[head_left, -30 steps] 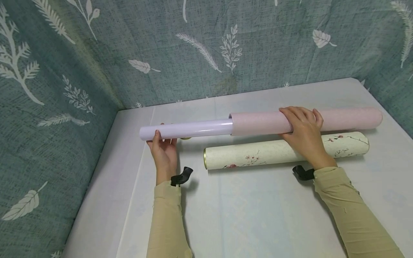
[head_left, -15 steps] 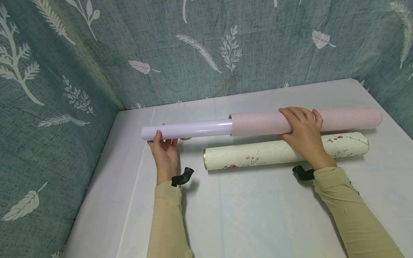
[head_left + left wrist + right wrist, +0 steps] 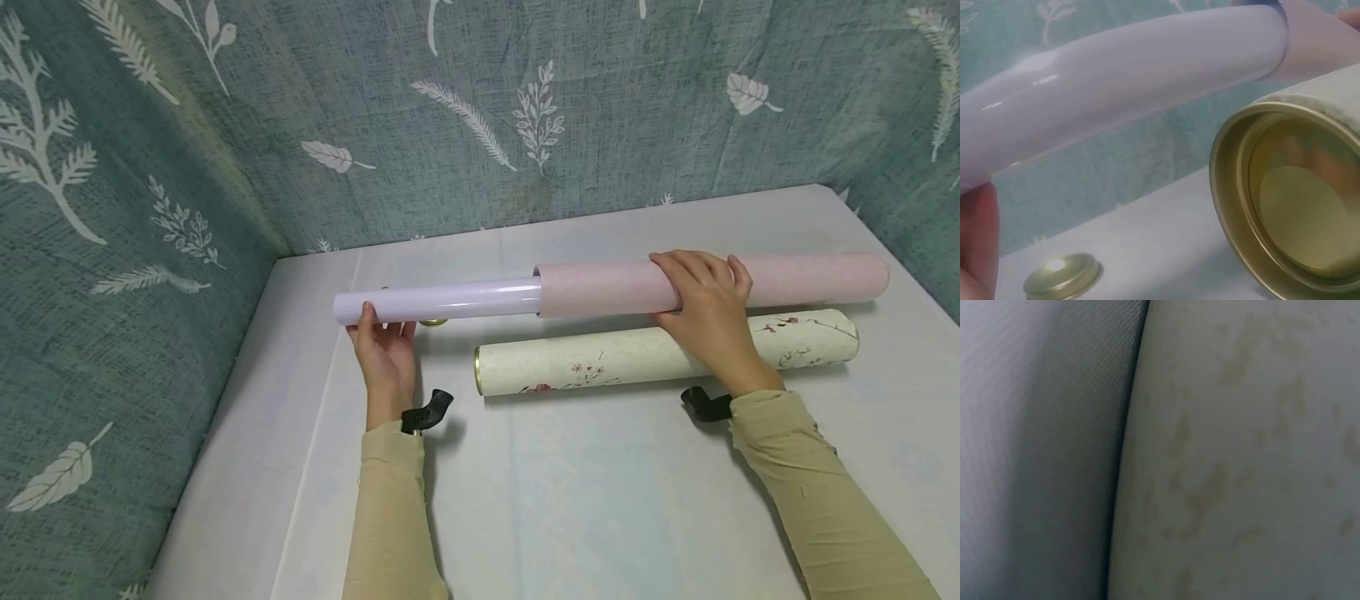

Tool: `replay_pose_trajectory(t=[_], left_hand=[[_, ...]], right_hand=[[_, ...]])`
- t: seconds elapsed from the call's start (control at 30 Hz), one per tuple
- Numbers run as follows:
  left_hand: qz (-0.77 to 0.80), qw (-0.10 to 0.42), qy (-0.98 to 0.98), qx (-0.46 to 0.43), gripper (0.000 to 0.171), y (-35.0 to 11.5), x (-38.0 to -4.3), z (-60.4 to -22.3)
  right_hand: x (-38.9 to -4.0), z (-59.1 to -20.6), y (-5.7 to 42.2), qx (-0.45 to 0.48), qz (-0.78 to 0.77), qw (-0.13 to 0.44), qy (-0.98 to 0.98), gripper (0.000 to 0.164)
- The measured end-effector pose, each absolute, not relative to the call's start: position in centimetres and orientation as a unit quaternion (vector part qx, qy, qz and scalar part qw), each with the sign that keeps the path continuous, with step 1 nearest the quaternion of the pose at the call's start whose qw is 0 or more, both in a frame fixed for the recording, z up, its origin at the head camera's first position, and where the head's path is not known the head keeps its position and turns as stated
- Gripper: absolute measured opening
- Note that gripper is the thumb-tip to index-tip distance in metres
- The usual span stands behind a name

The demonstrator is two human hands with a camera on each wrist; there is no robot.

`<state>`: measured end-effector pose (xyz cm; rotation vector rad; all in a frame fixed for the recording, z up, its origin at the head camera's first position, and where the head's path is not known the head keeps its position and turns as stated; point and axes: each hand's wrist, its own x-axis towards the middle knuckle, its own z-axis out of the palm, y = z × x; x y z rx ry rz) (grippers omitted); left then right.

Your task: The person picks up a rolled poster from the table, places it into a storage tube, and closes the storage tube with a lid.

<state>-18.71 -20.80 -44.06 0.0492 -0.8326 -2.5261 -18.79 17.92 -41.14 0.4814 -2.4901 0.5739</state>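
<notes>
A glossy pale lavender roll (image 3: 457,300), apparently rolled paper, has its right part inside the open left end of a pink tube (image 3: 600,289). My left hand (image 3: 384,360) holds the roll near its outer end, thumb on the near side and fingers under and behind it. My right hand (image 3: 708,321) grips the pink tube around its middle from above. Just in front lies a cream tube (image 3: 570,360) with a red blossom print, partly behind my right hand and wrist. In the left wrist view, the cream tube's gold metal end (image 3: 1297,212) appears close up.
On the white-covered table (image 3: 585,492), a small gold lid (image 3: 1063,275) lies beyond the left hand, mostly hidden in the head view. Green leaf-patterned cloth (image 3: 465,125) walls the back and sides. The right wrist view is filled by the cream tube (image 3: 1241,456) and white cloth (image 3: 1035,456).
The left hand and the lavender roll have shifted slightly right, so a little less of the roll sticks out of the pink tube. The right hand and both tubes stay in place.
</notes>
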Motion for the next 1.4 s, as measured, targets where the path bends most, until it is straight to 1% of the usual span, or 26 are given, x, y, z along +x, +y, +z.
replay_pose_trajectory(t=[0.37, 0.73, 0.83, 1.07, 1.3, 1.4], left_hand=[[-0.915, 0.232, -0.329, 0.019, 0.051, -20.5, -18.7, -43.9], [-0.912, 0.224, -0.343, 0.007, 0.064, -20.3, -18.6, -43.7], [-0.911, 0.225, -0.346, 0.004, 0.064, -20.2, -18.5, -43.6], [-0.904, 0.227, -0.362, 0.009, 0.056, -20.0, -18.5, -43.5], [-0.899, 0.225, -0.377, 0.013, 0.065, -19.8, -18.6, -43.5], [-0.899, 0.223, -0.377, 0.013, 0.065, -19.7, -18.5, -43.5]], right_hand=[[-18.8, -41.2, 17.9, 0.176, 0.212, 0.268, -0.923, 0.072], [-18.8, -41.1, 17.9, 0.176, 0.213, 0.268, -0.923, 0.071], [-18.8, -41.1, 17.9, 0.176, 0.212, 0.267, -0.923, 0.071], [-18.8, -41.2, 17.9, 0.176, 0.212, 0.267, -0.923, 0.073], [-18.8, -41.3, 17.9, 0.176, 0.21, 0.269, -0.923, 0.073], [-18.8, -41.3, 17.9, 0.176, 0.209, 0.269, -0.924, 0.073]])
